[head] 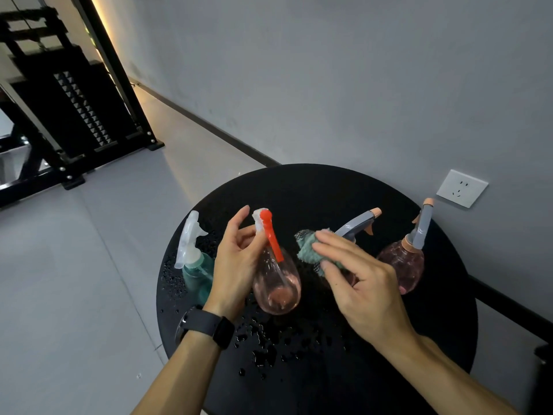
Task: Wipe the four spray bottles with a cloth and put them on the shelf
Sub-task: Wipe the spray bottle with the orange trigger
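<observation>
Holding one of four spray bottles [276, 283], left hand [236, 265]; right hand [359, 283] pinches one cloth [308, 250].

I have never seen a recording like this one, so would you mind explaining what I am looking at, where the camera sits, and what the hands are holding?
There is no machine here: a person works with two bare hands, and the single picture comes from a camera worn on their head, looking forward and down. The left hand, with a dark watch on its wrist, holds a pink spray bottle with a red trigger up over a round black table. The right hand holds a green cloth beside it. On the wet table stand a teal bottle with a clear sprayer at the left and a pink bottle with a grey sprayer at the right; another grey sprayer shows behind the cloth. A wall socket sits beyond.
</observation>
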Demonstrator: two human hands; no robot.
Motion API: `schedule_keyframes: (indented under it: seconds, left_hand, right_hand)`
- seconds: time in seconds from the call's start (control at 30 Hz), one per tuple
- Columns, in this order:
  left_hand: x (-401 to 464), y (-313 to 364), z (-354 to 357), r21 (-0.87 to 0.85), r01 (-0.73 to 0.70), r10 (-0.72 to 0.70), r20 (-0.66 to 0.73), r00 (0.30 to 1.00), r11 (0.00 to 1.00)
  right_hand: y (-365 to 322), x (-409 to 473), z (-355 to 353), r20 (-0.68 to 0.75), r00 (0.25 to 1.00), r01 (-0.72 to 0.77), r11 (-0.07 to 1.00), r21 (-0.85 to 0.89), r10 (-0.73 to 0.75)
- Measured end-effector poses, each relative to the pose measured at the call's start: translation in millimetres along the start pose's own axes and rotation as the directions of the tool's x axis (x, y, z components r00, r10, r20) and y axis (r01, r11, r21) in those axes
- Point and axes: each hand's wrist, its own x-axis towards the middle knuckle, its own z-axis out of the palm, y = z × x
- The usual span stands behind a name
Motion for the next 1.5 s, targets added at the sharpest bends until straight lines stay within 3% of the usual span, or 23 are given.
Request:
schedule_keyframes:
  seconds: [0.5,0.97,1.2,1.37,1.5]
  left_hand:
    - [7.3,-24.5,-12.6,0.433,-0.119,0.141,-0.017,0.99,0.893]
    - [9.5,-31.2,-19.2,0.532,-0.106,0.156,-0.05,0.986,0.84]
    - [-7.9,-21.6,-22.2,0.642,-0.112,0.164,-0.021,0.986,0.758]
    - [-26.7,0.1,-16.9,0.664,-0.213,0.322,-0.045,0.945,0.717]
    - [-40.3,18.5,0.5,0.682,-0.345,0.474,-0.003,0.881,0.645]
  right_hand:
    - [1.7,1.4,0.3,-0.022,1.0,0.009,1.0,-0.019,-0.009]
    - [0.8,2.4,3.8,-0.019,1.0,0.002,0.999,-0.041,-0.003]
    - [-1.8,3.8,3.4,-0.039,0.995,0.092,0.991,-0.102,-0.096]
    - [-1.1,5.7,-7.9,-0.052,0.984,0.16,0.975,-0.155,-0.169]
    - [-3.8,11.0,-31.5,-0.165,0.976,0.115,0.979,-0.169,-0.143]
